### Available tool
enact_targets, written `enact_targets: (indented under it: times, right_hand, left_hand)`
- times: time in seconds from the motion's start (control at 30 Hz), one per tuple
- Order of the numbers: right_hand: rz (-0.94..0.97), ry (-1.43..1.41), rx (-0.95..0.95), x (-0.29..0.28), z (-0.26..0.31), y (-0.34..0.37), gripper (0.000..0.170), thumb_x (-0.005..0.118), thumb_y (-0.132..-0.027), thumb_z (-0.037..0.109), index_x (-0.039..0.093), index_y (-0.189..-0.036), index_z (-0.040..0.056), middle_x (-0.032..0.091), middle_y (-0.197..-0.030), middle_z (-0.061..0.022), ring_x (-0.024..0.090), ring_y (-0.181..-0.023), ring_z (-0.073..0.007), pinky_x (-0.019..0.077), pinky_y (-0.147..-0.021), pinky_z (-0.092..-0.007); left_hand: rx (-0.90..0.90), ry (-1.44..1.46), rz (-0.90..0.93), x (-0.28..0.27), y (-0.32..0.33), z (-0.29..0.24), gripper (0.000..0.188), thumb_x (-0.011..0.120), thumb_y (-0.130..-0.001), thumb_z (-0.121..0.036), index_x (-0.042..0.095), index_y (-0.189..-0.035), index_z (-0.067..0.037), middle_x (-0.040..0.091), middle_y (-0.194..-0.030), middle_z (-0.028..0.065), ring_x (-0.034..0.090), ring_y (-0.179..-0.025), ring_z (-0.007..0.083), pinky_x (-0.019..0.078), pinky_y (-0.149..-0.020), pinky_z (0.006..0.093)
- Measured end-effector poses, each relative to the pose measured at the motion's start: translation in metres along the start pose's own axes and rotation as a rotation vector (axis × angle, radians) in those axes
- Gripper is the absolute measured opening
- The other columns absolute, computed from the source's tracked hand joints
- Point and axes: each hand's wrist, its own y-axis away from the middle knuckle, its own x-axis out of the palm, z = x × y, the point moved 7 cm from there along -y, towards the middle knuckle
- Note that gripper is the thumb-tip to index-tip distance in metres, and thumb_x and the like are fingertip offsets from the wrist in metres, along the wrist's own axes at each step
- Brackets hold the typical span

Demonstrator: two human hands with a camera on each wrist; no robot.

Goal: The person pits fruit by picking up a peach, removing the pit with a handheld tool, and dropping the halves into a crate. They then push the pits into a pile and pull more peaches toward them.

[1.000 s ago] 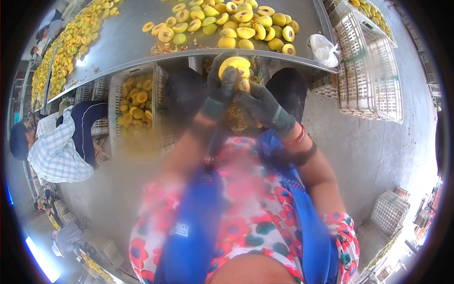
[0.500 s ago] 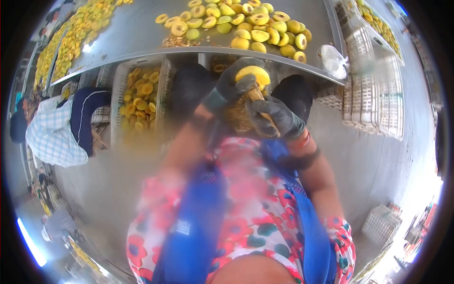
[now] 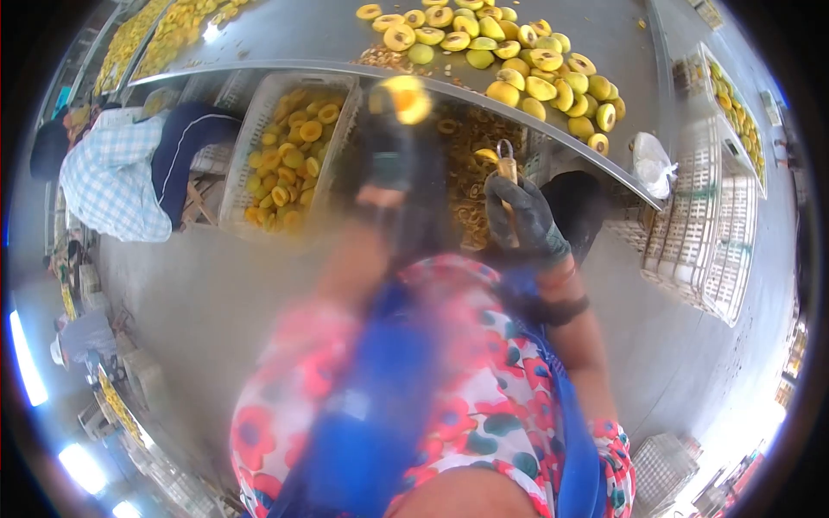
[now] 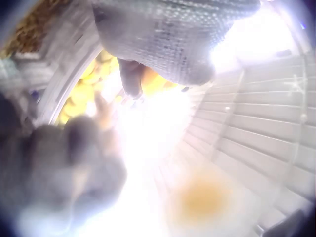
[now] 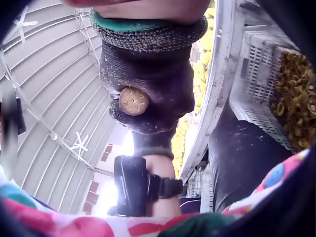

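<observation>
A blurred, dark-gloved left hand (image 3: 386, 129) holds a yellow fruit half (image 3: 409, 99) near the table edge in the head view. Part of the fruit (image 4: 154, 81) shows below the gloved fingers (image 4: 163, 44) in the left wrist view. Farther right, the gloved right hand (image 3: 525, 214) grips a wooden-handled tool (image 3: 508, 170), its metal loop pointing up toward the table. A thin yellow piece (image 3: 486, 155) appears beside the loop; whether they touch I cannot tell. The right wrist view shows the handle's round end (image 5: 133, 101) protruding from the curled right glove (image 5: 158, 84).
Halved fruit (image 3: 544, 60) lies on the metal table (image 3: 311, 39). A crate of halves (image 3: 289, 164) stands left of the legs, scraps (image 3: 471, 194) lie in a container between them, and stacked crates (image 3: 704, 216) stand right. A bag (image 3: 652, 164) rests at the table corner; another person (image 3: 112, 177) sits left.
The hands have separated: the left moved left with the yellow fruit half, while the right moved slightly right with the tool. The head view has shifted, so the table and crates appear farther right.
</observation>
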Motion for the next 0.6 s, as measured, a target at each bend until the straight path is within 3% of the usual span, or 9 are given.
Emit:
enact_targets:
  times: [0.07, 0.13, 0.2, 0.23, 0.3, 0.37, 0.43, 0.47, 0.6]
  right_hand:
    - [-0.038, -0.03, 0.064, -0.009, -0.003, -0.002, 0.022, 0.053, -0.093, 0.026, 0.054, -0.092, 0.0044, 0.05, -0.062, -0.0023, 0.044, -0.043, -0.0103, 0.0348, -0.038, -0.0234]
    - [-0.064, -0.004, 0.052, -0.017, -0.002, 0.0, 0.021, 0.053, -0.093, 0.025, 0.054, -0.091, 0.0048, 0.05, -0.062, -0.0027, 0.045, -0.043, -0.0105, 0.0356, -0.038, -0.0237]
    - [-0.06, 0.088, -0.025, -0.019, 0.005, -0.001, 0.019, 0.053, -0.093, 0.025, 0.053, -0.091, 0.0051, 0.05, -0.062, -0.0028, 0.046, -0.044, -0.0106, 0.0366, -0.038, -0.0242]
    - [-0.064, 0.102, -0.086, -0.024, -0.001, -0.005, 0.019, 0.054, -0.093, 0.025, 0.053, -0.092, 0.0058, 0.05, -0.061, -0.0024, 0.047, -0.044, -0.0104, 0.0379, -0.039, -0.0243]
    - [-0.046, 0.427, -0.566, -0.025, 0.011, -0.005, 0.019, 0.054, -0.093, 0.025, 0.053, -0.091, 0.0063, 0.051, -0.061, -0.002, 0.047, -0.044, -0.0102, 0.0385, -0.04, -0.0241]
    - [-0.039, 0.594, -0.781, -0.023, 0.009, -0.002, 0.019, 0.055, -0.093, 0.026, 0.053, -0.091, 0.0068, 0.051, -0.061, -0.0015, 0.047, -0.044, -0.01, 0.0389, -0.041, -0.0238]
    - [-0.045, 0.592, -0.747, -0.026, 0.005, -0.007, 0.02, 0.055, -0.093, 0.026, 0.053, -0.091, 0.007, 0.051, -0.061, -0.001, 0.047, -0.045, -0.0097, 0.0392, -0.042, -0.0236]
    - [-0.049, 0.589, -0.729, -0.026, 0.005, -0.008, 0.02, 0.055, -0.093, 0.026, 0.053, -0.09, 0.0071, 0.051, -0.061, -0.0009, 0.047, -0.045, -0.0096, 0.0393, -0.042, -0.0236]
    - [-0.12, 0.797, -0.794, -0.028, 0.002, 0.007, 0.02, 0.055, -0.093, 0.026, 0.052, -0.09, 0.0066, 0.051, -0.061, -0.0007, 0.047, -0.045, -0.0089, 0.0399, -0.043, -0.0239]
  left_hand:
    - [-0.153, -0.105, -0.212, -0.049, -0.024, 0.024, 0.037, 0.042, -0.096, -0.033, 0.054, -0.106, 0.001, 0.059, -0.099, 0.0178, 0.057, -0.088, 0.0292, 0.0459, -0.077, 0.039]
    - [-0.26, -0.371, -0.401, -0.104, -0.044, 0.082, 0.048, 0.047, -0.093, -0.038, 0.052, -0.119, 0.003, 0.058, -0.113, 0.023, 0.055, -0.103, 0.0375, 0.0431, -0.088, 0.044]
    - [-0.032, -0.834, -0.497, -0.143, -0.06, 0.139, 0.055, 0.056, -0.087, -0.041, 0.05, -0.122, 0.002, 0.057, -0.118, 0.0222, 0.054, -0.109, 0.038, 0.041, -0.094, 0.0436]
    - [0.07, -0.812, -0.486, -0.136, -0.063, 0.131, 0.056, 0.058, -0.085, -0.04, 0.051, -0.121, 0.002, 0.056, -0.119, 0.023, 0.053, -0.109, 0.0389, 0.041, -0.094, 0.044]
    - [0.27, -0.764, -0.468, -0.123, -0.067, 0.115, 0.056, 0.063, -0.082, -0.038, 0.052, -0.12, 0.002, 0.054, -0.12, 0.0246, 0.052, -0.111, 0.0409, 0.0411, -0.095, 0.0449]
    - [0.297, -0.58, -0.193, -0.059, -0.075, 0.092, 0.055, 0.064, -0.081, -0.035, 0.051, -0.122, -0.001, 0.053, -0.124, 0.0219, 0.05, -0.114, 0.0402, 0.0403, -0.096, 0.045]
    - [0.327, -0.454, 0.068, 0.021, -0.072, 0.056, 0.054, 0.065, -0.08, -0.033, 0.051, -0.123, -0.003, 0.054, -0.124, 0.0202, 0.049, -0.116, 0.0372, 0.0391, -0.097, 0.0448]
    - [0.346, -0.231, 0.219, 0.061, -0.071, 0.051, 0.055, 0.065, -0.079, -0.032, 0.05, -0.125, -0.005, 0.055, -0.122, 0.019, 0.05, -0.116, 0.0349, 0.0392, -0.097, 0.0448]
    - [0.538, -0.315, 0.621, 0.199, -0.062, 0.016, 0.056, 0.065, -0.078, -0.036, 0.05, -0.124, -0.007, 0.056, -0.122, 0.0167, 0.051, -0.114, 0.0341, 0.0412, -0.095, 0.0447]
